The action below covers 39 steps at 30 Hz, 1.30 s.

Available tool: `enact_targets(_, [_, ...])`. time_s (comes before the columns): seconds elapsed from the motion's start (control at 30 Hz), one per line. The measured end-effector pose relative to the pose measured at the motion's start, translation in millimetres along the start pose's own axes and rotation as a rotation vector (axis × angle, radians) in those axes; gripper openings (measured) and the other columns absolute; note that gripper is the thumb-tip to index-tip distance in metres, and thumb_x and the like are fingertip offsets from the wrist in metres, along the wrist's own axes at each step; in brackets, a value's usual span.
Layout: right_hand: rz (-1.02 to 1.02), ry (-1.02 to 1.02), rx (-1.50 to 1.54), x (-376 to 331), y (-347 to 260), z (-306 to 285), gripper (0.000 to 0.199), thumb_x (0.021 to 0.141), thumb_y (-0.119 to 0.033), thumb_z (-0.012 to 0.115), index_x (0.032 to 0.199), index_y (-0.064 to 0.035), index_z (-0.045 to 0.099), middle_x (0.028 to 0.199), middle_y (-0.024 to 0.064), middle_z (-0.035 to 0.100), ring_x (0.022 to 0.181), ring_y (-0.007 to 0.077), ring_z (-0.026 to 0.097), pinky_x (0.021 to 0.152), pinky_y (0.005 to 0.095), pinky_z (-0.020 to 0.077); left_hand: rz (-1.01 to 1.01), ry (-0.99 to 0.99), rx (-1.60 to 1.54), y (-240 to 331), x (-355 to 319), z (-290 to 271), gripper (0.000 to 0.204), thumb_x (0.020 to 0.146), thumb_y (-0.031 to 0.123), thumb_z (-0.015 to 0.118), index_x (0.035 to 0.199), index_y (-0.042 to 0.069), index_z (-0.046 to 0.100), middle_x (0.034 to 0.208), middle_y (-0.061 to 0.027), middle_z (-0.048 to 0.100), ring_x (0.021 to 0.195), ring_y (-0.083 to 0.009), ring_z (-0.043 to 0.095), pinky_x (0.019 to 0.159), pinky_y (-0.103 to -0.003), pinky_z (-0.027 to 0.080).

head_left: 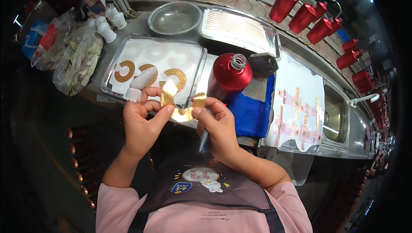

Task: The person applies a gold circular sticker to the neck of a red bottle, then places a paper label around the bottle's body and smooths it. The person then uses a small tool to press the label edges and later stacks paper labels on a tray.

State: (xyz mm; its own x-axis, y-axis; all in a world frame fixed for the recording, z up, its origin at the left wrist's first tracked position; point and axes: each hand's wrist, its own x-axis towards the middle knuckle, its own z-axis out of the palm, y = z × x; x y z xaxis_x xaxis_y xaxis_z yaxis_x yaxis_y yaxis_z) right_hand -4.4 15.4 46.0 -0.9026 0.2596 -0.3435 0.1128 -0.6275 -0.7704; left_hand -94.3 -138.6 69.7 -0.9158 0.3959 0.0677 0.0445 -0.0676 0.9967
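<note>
Between my hands is a shiny gold C-shaped decal, its open side facing away from me. My left hand pinches its left arm; a white knitted cover is on one finger. On the other side, my right hand grips the right end between thumb and fingers. A slim greyish tool pokes out below the right palm; its kind is unclear. Just beyond, a red bottle stands upright with its threaded neck uncapped. Gold C-shaped decals lie on a white sheet in a metal tray, partly behind my left hand.
A blue cloth and a dark block lie right of the bottle. Farther right are a patterned decal sheet and a sink. Behind sit a metal bowl and another tray. Red bottles line a conveyor.
</note>
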Motion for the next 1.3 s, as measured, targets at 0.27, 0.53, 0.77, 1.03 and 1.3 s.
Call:
enact_targets(0.27, [-0.674,0.03,-0.453,-15,-60,-44,0.04,0.092,0.005,0.064,0.132,0.0037,0.057,0.119,0.0074,0.064,0.104,0.0113,0.063,0.09,0.0254,0.0508,0.2,-0.097,-0.172,-5,8,73,0.069,0.089,-0.013,0.059,0.149,-0.002,0.027,0.114,-0.0091,0.057,0.09,-0.0151,0.068,0.08,-0.025,0.056])
enact_targets(0.53, [-0.678,0.054,-0.6,36,-96,-77,0.051,0.092,0.001,0.063,0.142,-0.0007,0.051,0.099,0.0006,0.065,0.082,0.0046,0.059,0.073,0.0194,0.0488,0.053,-0.12,-0.172,-22,29,98,0.065,0.088,-0.006,0.064,0.146,0.0,0.035,0.095,-0.0002,0.05,0.073,-0.0046,0.056,0.065,-0.018,0.047])
enact_targets(0.77, [-0.558,0.064,-0.308,30,-83,-72,0.057,0.098,-0.011,0.057,0.151,-0.0025,0.037,0.093,0.001,0.059,0.064,0.0017,0.05,0.055,0.0158,0.0393,0.055,-0.087,-0.285,-30,58,75,0.059,0.087,0.002,0.065,0.142,0.002,0.044,0.112,-0.0057,0.054,0.101,-0.012,0.055,0.094,-0.028,0.045])
enact_targets(1.03, [-0.608,0.079,-0.421,28,-74,-63,0.075,0.089,-0.001,0.07,0.153,0.0005,0.03,0.133,0.0161,0.05,0.095,0.0123,0.066,0.079,0.0209,0.053,-0.006,-0.346,-0.365,-42,67,91,0.06,0.091,0.008,0.07,0.143,-0.001,0.042,0.137,-0.0141,0.054,0.129,-0.0199,0.051,0.112,-0.035,0.037])
enact_targets(1.3, [-0.673,0.075,-0.439,32,-73,-59,0.074,0.089,-0.005,0.07,0.153,-0.0009,0.033,0.136,0.0164,0.055,0.08,0.0034,0.06,0.064,0.016,0.0458,-0.043,-0.344,-0.434,-43,71,86,0.058,0.092,0.008,0.07,0.142,-0.002,0.043,0.135,-0.0149,0.055,0.125,-0.019,0.054,0.11,-0.033,0.039])
